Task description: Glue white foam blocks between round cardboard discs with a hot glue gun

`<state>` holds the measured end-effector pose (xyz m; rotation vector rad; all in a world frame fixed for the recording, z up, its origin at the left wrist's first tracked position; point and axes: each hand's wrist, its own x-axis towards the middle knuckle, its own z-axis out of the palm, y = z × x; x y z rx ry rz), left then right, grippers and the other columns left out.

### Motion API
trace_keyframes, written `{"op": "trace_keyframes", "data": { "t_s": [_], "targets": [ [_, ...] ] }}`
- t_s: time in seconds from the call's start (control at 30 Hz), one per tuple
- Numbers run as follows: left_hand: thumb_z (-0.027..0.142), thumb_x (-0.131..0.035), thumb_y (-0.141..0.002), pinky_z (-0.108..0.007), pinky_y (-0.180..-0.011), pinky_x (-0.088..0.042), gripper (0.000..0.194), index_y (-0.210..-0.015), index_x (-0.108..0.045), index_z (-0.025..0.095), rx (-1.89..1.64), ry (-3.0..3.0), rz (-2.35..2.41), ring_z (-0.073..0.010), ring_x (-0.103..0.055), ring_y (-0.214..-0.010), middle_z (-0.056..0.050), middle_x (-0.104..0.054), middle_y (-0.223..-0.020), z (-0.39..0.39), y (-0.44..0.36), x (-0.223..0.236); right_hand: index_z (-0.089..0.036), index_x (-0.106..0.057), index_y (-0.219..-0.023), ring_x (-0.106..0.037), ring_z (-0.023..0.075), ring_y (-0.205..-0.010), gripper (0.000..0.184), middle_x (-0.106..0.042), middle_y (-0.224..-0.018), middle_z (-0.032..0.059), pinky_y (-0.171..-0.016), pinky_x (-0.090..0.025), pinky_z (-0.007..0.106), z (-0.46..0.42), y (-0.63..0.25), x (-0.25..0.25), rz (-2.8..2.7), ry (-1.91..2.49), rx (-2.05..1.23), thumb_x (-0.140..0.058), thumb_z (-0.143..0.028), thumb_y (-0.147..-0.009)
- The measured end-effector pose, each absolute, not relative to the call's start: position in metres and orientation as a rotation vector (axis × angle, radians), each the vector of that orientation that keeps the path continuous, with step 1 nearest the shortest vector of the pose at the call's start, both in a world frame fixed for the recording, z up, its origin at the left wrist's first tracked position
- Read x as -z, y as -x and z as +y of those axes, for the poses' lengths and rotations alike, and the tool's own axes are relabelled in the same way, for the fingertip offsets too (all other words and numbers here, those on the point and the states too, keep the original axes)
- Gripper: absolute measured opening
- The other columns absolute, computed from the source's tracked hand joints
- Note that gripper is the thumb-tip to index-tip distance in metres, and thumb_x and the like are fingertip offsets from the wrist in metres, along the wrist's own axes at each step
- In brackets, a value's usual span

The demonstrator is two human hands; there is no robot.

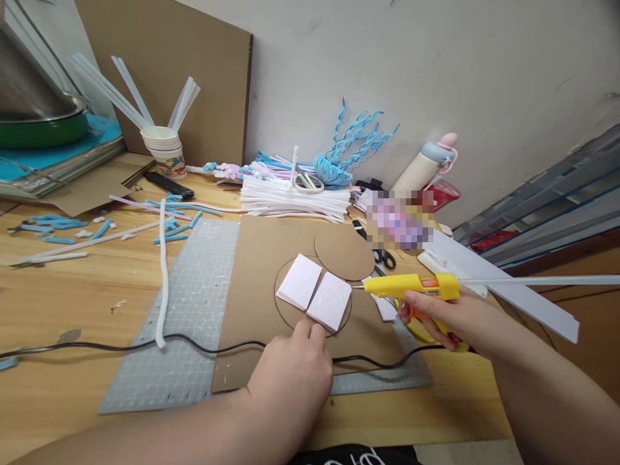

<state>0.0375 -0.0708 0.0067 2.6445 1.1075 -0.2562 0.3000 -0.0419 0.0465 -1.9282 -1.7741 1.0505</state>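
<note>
My right hand (438, 316) is wrapped round a yellow hot glue gun (411, 285), with a long clear glue stick (542, 280) sticking out of its back. The nozzle points left, close to the right edge of a white foam square (330, 300) with clear glue lines on top. My left hand (295, 368) is closed at that square's near corner, its fingertips partly hidden. Beside it lies a second white square stack (299, 282). Both sit within a circle drawn on a cardboard sheet (256, 258). A cut cardboard disc (345, 252) lies behind them.
A black cord (203, 347) crosses the grey cutting mat (159, 361) and passes by my left hand. White pipe cleaners (295, 200) are piled at the back. Black scissors (385, 258) lie right of the disc. Paper cups (165, 152) hold glue sticks; a bottle (421, 168) leans back right.
</note>
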Motion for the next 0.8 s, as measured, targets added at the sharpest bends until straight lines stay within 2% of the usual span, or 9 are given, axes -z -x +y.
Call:
{"op": "trace_keyframes", "data": {
  "t_s": [0.07,0.13,0.23,0.37,0.43,0.53,0.6,0.7,0.8],
  "targets": [
    [0.006,-0.052,-0.085,-0.031,-0.049,-0.052,0.023,-0.097,-0.070,0.014,0.277,-2.617,1.150,-0.0276,-0.063,-0.088,-0.012,-0.063,-0.094,-0.071,-0.037,-0.008,-0.019,-0.065,-0.080,-0.040,0.0061,-0.031,0.047,-0.064,-0.065,0.0025,-0.034,-0.020,0.023,-0.046,-0.296,-0.036,-1.507,1.682,-1.405,-0.049,-0.062,-0.088],
    [0.006,-0.051,-0.085,-0.033,-0.050,-0.053,0.023,-0.095,-0.071,0.014,0.285,-2.593,1.185,-0.0291,-0.063,-0.089,-0.013,-0.064,-0.094,-0.070,-0.036,-0.008,-0.018,-0.064,-0.085,-0.036,0.0030,-0.032,0.043,-0.066,-0.081,0.0051,-0.035,-0.017,0.023,-0.051,-0.287,-0.025,-1.314,1.440,-1.576,-0.052,-0.059,-0.087],
    [0.007,-0.050,-0.086,-0.037,-0.055,-0.055,0.021,-0.086,-0.070,0.015,0.211,-2.616,1.201,-0.0295,-0.064,-0.085,-0.011,-0.064,-0.089,-0.068,-0.035,-0.009,-0.021,-0.065,-0.097,-0.047,0.0057,-0.042,0.029,-0.066,-0.093,0.0052,-0.041,-0.033,0.024,-0.060,-0.267,-0.010,-1.196,1.203,-1.602,-0.063,-0.047,-0.085],
    [0.025,-0.045,-0.093,-0.045,-0.068,-0.056,0.024,-0.083,-0.065,0.015,-0.301,-2.531,1.147,-0.0258,-0.063,-0.080,-0.009,-0.063,-0.083,-0.068,-0.032,-0.011,-0.028,-0.063,-0.114,-0.064,0.0166,-0.083,0.027,-0.066,-0.106,0.0052,-0.075,-0.052,0.031,-0.074,-0.239,0.000,-1.322,1.166,-1.424,-0.062,-0.039,-0.089],
    [0.034,-0.049,-0.092,-0.047,-0.077,-0.055,0.023,-0.099,-0.061,0.016,-0.589,-2.329,1.141,-0.0259,-0.062,-0.089,-0.010,-0.064,-0.096,-0.068,-0.030,-0.011,-0.030,-0.062,-0.120,-0.061,0.0193,-0.105,0.029,-0.066,-0.112,0.0054,-0.097,-0.047,0.036,-0.079,-0.225,0.000,-1.441,1.168,-1.316,-0.057,-0.039,-0.093],
    [0.034,-0.056,-0.088,-0.045,-0.089,-0.051,0.031,-0.114,-0.056,0.017,-0.722,-2.013,1.102,-0.0254,-0.058,-0.103,-0.011,-0.062,-0.111,-0.066,-0.030,-0.011,-0.029,-0.059,-0.126,-0.054,0.0209,-0.121,0.034,-0.064,-0.120,0.0068,-0.111,-0.036,0.041,-0.082,-0.204,-0.006,-1.581,1.091,-1.318,-0.048,-0.043,-0.097],
    [0.030,-0.055,-0.088,-0.039,-0.089,-0.050,0.024,-0.109,-0.058,0.019,-0.678,-1.785,0.994,-0.0216,-0.060,-0.099,-0.008,-0.064,-0.108,-0.065,-0.031,-0.012,-0.027,-0.061,-0.123,-0.055,0.0217,-0.120,0.036,-0.067,-0.114,0.0076,-0.111,-0.036,0.041,-0.081,-0.196,-0.013,-1.667,1.026,-1.392,-0.044,-0.045,-0.098],
    [0.023,-0.053,-0.086,-0.029,-0.079,-0.049,0.013,-0.095,-0.062,0.020,-0.630,-1.570,0.921,-0.0158,-0.060,-0.085,-0.002,-0.067,-0.093,-0.066,-0.032,-0.015,-0.025,-0.065,-0.114,-0.062,0.0223,-0.109,0.029,-0.069,-0.108,0.0065,-0.105,-0.043,0.041,-0.078,-0.199,-0.023,-1.664,1.028,-1.542,-0.057,-0.042,-0.092],
    [0.031,-0.053,-0.087,-0.024,-0.062,-0.042,0.016,-0.087,-0.063,0.019,-0.601,-1.599,1.050,-0.0122,-0.052,-0.065,0.001,-0.062,-0.075,-0.068,-0.030,-0.020,-0.022,-0.065,-0.105,-0.068,0.0203,-0.090,0.028,-0.069,-0.097,0.0056,-0.086,-0.054,0.035,-0.081,-0.217,-0.031,-1.209,1.155,-1.634,-0.066,-0.042,-0.085]
  ]
}}
